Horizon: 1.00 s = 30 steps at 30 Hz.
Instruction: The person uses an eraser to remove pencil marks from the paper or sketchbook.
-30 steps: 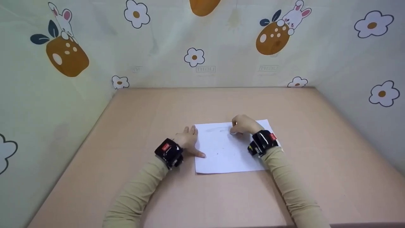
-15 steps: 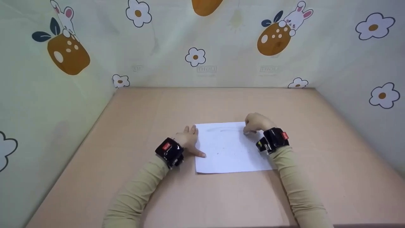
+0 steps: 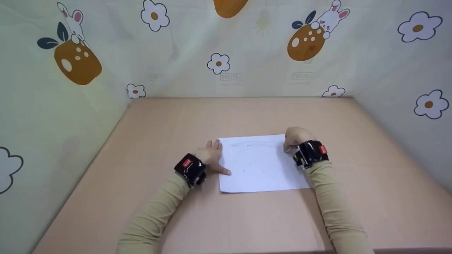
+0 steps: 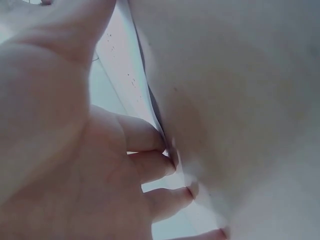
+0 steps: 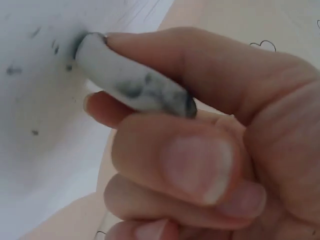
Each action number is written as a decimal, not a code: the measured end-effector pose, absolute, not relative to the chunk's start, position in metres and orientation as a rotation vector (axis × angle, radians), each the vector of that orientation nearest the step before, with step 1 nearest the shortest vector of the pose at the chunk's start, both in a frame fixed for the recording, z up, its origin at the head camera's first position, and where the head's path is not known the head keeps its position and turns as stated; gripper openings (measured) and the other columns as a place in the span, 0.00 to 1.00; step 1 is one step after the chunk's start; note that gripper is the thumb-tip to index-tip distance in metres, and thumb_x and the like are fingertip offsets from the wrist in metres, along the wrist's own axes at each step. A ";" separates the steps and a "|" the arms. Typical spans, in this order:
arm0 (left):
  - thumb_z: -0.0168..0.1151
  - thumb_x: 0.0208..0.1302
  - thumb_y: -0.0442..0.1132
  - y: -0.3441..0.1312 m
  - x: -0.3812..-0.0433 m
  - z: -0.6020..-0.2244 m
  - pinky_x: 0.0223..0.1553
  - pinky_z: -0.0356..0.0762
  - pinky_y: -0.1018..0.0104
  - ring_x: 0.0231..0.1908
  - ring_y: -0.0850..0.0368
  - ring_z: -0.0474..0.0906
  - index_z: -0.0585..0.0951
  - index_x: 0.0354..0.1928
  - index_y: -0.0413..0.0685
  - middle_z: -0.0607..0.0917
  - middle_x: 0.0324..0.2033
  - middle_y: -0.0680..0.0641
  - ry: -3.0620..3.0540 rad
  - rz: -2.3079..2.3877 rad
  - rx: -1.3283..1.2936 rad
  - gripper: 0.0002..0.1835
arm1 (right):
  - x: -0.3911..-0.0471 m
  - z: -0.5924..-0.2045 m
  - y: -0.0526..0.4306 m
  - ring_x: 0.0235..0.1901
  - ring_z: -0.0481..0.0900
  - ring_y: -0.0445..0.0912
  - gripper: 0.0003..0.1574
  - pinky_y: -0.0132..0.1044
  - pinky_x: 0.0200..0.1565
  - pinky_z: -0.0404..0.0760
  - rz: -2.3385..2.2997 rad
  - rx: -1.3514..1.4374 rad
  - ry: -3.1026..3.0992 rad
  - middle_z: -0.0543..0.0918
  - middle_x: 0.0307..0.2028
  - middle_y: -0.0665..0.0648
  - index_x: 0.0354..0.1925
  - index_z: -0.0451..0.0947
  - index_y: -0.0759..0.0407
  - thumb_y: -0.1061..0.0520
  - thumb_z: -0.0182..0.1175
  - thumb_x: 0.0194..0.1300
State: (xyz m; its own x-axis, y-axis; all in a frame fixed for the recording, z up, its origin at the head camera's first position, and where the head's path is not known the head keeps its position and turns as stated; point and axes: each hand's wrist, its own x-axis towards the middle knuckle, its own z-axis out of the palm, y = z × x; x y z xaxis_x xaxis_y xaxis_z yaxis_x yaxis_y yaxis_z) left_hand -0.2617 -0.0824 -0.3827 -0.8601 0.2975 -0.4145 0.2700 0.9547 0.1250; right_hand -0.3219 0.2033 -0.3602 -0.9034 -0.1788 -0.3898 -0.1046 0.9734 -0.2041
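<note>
A white sheet of paper (image 3: 261, 173) lies on the table, with faint grey smears near its far edge and a few dark specks. My left hand (image 3: 210, 157) rests spread on its left edge, the thumb on the paper; the left wrist view shows the fingertips at the edge. At the far right part of the sheet, my right hand (image 3: 298, 137) pinches a white eraser (image 5: 132, 82) between thumb and fingers. One end of the eraser touches the paper, and dark smudges mark its side. In the head view the right hand hides the eraser and the paper's far right corner.
The light wooden table (image 3: 176, 116) extends around the sheet on all sides. Behind it and at both sides hangs a pale curtain (image 3: 183, 46) printed with flowers, fruit and rabbits. Dark camera units are strapped to both wrists.
My right hand has slid to the right along the far part of the paper, still pinching the eraser. The smears left of it are now uncovered. My left hand has stayed in place.
</note>
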 end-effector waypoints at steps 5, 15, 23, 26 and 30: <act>0.64 0.51 0.67 -0.083 -0.262 -0.382 0.72 0.46 0.38 0.74 0.38 0.35 0.42 0.73 0.35 0.39 0.75 0.37 2.656 0.077 0.395 0.63 | -0.324 -0.362 0.197 0.15 0.66 0.39 0.12 0.28 0.23 0.65 -0.362 -0.351 2.740 0.69 0.10 0.45 0.14 0.71 0.54 0.58 0.61 0.48; 0.63 0.50 0.68 -0.080 -0.263 -0.382 0.73 0.45 0.39 0.75 0.39 0.35 0.43 0.73 0.36 0.39 0.75 0.37 2.665 0.087 0.397 0.63 | -0.324 -0.363 0.202 0.16 0.66 0.39 0.12 0.28 0.21 0.63 -0.397 -0.305 2.695 0.71 0.12 0.46 0.18 0.70 0.55 0.57 0.64 0.50; 0.63 0.50 0.69 -0.080 -0.263 -0.381 0.72 0.47 0.39 0.75 0.39 0.36 0.43 0.73 0.36 0.39 0.75 0.38 2.664 0.065 0.400 0.63 | -0.325 -0.359 0.220 0.16 0.65 0.39 0.13 0.28 0.21 0.64 -0.351 -0.267 2.690 0.71 0.12 0.46 0.16 0.70 0.54 0.56 0.64 0.50; 0.63 0.51 0.68 -0.081 -0.263 -0.382 0.72 0.46 0.39 0.75 0.39 0.36 0.42 0.73 0.36 0.39 0.75 0.38 2.660 0.073 0.390 0.63 | -0.327 -0.362 0.209 0.17 0.66 0.38 0.12 0.27 0.22 0.63 -0.450 -0.407 2.670 0.72 0.13 0.45 0.22 0.73 0.56 0.53 0.64 0.54; 0.63 0.51 0.68 -0.082 -0.263 -0.382 0.72 0.47 0.39 0.74 0.38 0.36 0.43 0.73 0.35 0.40 0.75 0.37 2.667 0.074 0.403 0.63 | -0.327 -0.366 0.199 0.15 0.64 0.37 0.13 0.26 0.20 0.60 -0.500 -0.422 2.584 0.71 0.12 0.45 0.21 0.71 0.55 0.54 0.63 0.55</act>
State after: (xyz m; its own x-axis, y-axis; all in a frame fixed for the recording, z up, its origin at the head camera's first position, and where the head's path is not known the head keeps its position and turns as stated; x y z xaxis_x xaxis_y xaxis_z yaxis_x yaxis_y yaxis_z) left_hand -0.2628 -0.0820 -0.3823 -0.8609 0.2925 -0.4162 0.2688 0.9562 0.1159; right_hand -0.3273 0.1994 -0.3656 -0.8415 -0.3761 -0.3878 -0.2042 0.8860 -0.4163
